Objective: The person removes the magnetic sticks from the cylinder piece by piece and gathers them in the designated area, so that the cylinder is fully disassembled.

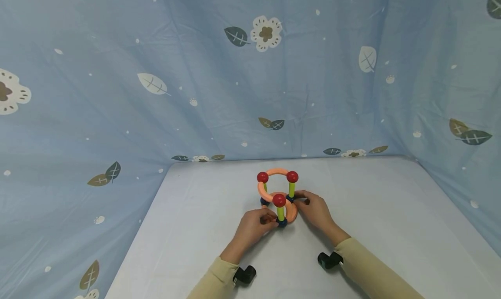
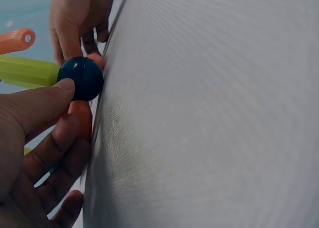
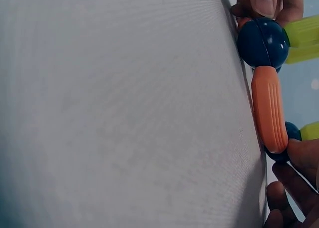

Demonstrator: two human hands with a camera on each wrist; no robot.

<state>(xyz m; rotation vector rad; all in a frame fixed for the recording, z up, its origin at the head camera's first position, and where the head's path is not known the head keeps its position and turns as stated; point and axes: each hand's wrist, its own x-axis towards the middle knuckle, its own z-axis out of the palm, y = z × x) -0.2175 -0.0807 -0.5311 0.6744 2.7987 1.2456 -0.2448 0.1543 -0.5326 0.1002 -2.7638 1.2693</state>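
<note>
A ball-and-rod toy frame stands on the table, with dark blue balls below and red balls on top of lime-green upright rods. Curved orange rods (image 3: pixel 269 111) link the blue balls in a ring. My left hand (image 1: pixel 252 227) holds the front blue ball (image 2: pixel 82 78), thumb pressed on its side, below the front red ball (image 1: pixel 279 200). At the right rear, my right hand (image 1: pixel 317 209) pinches another blue ball (image 3: pixel 291 132) where an orange rod meets it. More curved orange rods (image 1: pixel 277 171) lie at red-ball height. The third blue ball (image 1: pixel 264 201) is partly hidden at left.
The white tabletop (image 1: pixel 375 203) spreads around the frame. Behind and beside it hangs a blue curtain (image 1: pixel 219 94) printed with leaves and flowers. A small black camera (image 1: pixel 245 274) sits at the left wrist, another black camera (image 1: pixel 329 260) at the right.
</note>
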